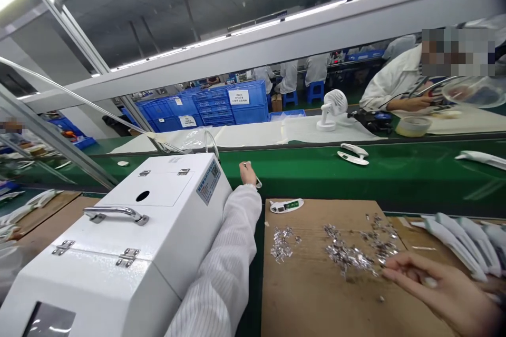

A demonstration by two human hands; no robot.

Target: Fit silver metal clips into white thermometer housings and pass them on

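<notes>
My left hand (249, 173) reaches forward past the white metal box (130, 242), its fingers closed near a thin clear tube or wire (259, 183) at the edge of the green conveyor belt (356, 174). My right hand (438, 287) lies over the brown cardboard sheet (316, 284), fingers together at the edge of a scatter of small shiny metal pieces (348, 253). What the right fingers pinch is too small to name. A white part with a green display (286, 205) lies at the cardboard's far edge.
Several white plastic housings (458, 237) lie at the right. More white parts (353, 154) ride on the belt. A small white fan (331, 109) and blue crates (221, 102) stand behind. A person in a white coat (399, 81) works at the far right.
</notes>
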